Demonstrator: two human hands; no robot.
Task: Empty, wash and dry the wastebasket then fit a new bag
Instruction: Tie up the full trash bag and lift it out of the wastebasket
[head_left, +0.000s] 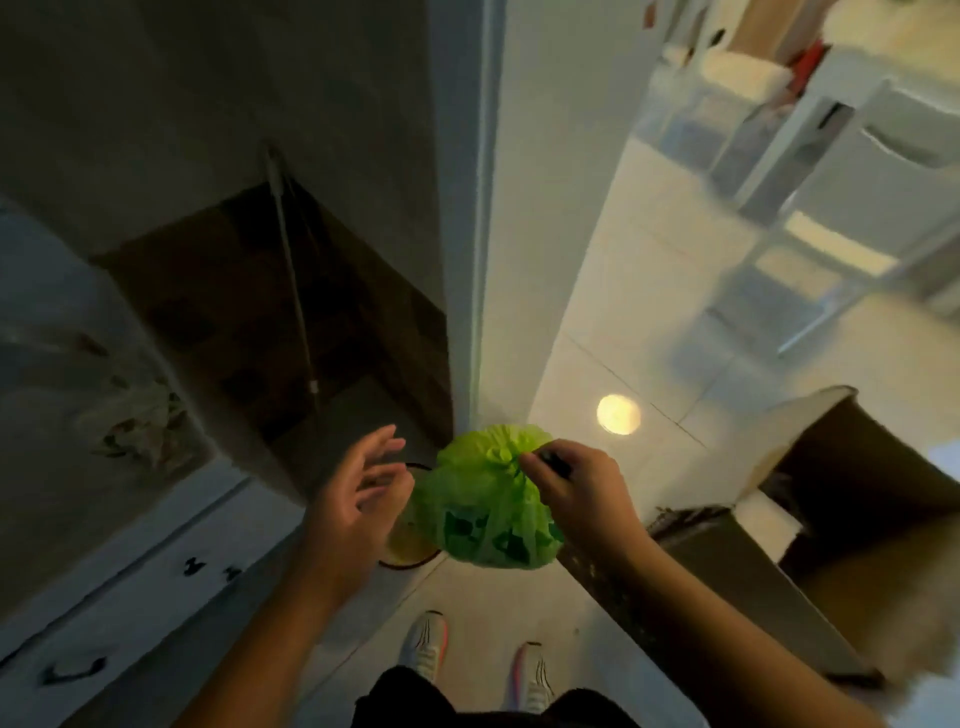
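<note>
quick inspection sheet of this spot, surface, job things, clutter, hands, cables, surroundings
surface: pale tiled floor, glossy, with a round light reflection
job's things: green bag, bunched at the top and full, held above the floor; wastebasket under it, mostly hidden
clutter: open cardboard box at right
hands: right hand grips the bag's gathered top; left hand open beside the bag, apart from it
cables: nothing seen
surroundings: white doorframe; mop handle leaning in the dark corner; white drawers at left
</note>
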